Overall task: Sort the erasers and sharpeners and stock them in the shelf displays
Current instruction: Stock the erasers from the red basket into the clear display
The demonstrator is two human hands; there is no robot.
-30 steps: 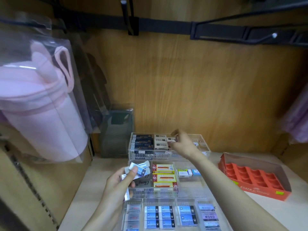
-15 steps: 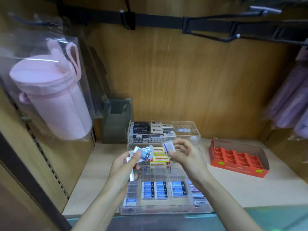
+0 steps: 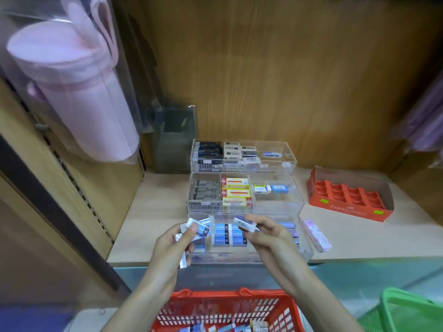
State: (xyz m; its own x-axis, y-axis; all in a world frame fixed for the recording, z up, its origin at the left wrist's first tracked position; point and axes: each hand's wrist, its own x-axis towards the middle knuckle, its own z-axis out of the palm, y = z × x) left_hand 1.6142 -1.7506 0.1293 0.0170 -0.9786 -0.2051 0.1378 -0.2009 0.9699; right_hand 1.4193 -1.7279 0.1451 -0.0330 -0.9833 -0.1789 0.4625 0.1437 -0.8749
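Head view: right hand grip pinches one white eraser, long axis 10-to-4 o'clock, above the front clear tray. Blue erasers lie just at 7 o'clock of it (right hand nearer). Left hand clasps several erasers at 9 o'clock.

A single wide-angle view, worn on the head, looks forward and down into a shelf from just in front of it, facing the wooden back panel at 12 o'clock. The clear trays sit near centre. The left hand and right hand are close to the lens, forearms entering from 6 o'clock. A red basket lies lowest in frame at 6 o'clock, a green basket at 5. A pink case looms near and blurred at 10 o'clock, and an orange box lies at 3.
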